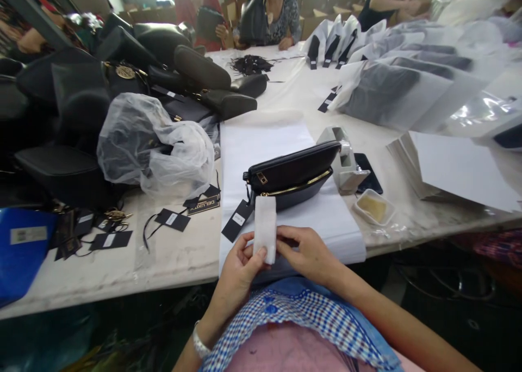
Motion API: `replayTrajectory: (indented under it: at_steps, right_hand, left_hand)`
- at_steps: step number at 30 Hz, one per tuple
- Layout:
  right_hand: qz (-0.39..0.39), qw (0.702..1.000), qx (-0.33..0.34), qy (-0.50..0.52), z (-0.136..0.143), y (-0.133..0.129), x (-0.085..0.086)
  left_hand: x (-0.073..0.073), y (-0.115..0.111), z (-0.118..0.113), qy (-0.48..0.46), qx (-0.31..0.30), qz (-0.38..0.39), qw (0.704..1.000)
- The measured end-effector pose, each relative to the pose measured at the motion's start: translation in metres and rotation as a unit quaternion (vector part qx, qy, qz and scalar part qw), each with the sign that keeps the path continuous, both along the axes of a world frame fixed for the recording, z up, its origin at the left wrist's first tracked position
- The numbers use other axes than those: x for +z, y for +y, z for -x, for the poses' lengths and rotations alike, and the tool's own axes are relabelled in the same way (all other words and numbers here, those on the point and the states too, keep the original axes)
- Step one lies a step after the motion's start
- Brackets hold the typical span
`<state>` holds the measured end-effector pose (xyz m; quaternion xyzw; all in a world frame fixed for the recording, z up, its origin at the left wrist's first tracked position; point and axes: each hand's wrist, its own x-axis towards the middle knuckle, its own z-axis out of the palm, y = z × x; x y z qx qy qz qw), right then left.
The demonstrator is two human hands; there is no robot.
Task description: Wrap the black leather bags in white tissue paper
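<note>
Head view has me at the table point(183, 258) edge, my left hand point(238, 271) and right hand point(308, 255) both pinching a small white foam strip point(265, 229), held upright just in front of the black zip clutch point(291, 175). I judge I'm readying this padding for the clutch's zip pull; next I'd need to wrap it snugly. It looks soft, thin, slightly translucent. A tape dispenser point(345, 160) stands beside the clutch.
</note>
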<state>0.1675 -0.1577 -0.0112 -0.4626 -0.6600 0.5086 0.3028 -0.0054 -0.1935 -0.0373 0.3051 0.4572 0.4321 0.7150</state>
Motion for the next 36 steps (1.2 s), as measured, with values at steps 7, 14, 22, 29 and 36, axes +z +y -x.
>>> replayTrajectory:
  at_steps: [7, 14, 22, 29, 36]
  right_hand:
    - [0.005, 0.999, -0.043, -0.012, 0.000, 0.004, -0.002]
    - [0.034, 0.998, -0.042, 0.035, -0.016, 0.006, 0.005]
    - [-0.504, 0.832, -0.121, -0.198, -0.080, 0.059, 0.059]
    - [-0.447, 0.835, 0.062, -0.316, -0.108, 0.132, 0.080]
    - [-0.288, 0.866, 0.222, -0.343, -0.105, 0.158, 0.115]
  left_hand:
    - [0.003, 0.001, -0.004, 0.054, 0.040, -0.005, 0.998]
    - [0.010, 0.002, -0.001, 0.113, -0.001, -0.053, 0.992]
    - [0.031, 0.006, 0.010, 0.318, 0.145, -0.101, 0.931]
    - [0.007, 0.052, -0.019, 0.541, 0.119, -0.329, 0.764]
    - [0.009, 0.084, 0.018, 0.600, -0.118, -0.195, 0.767]
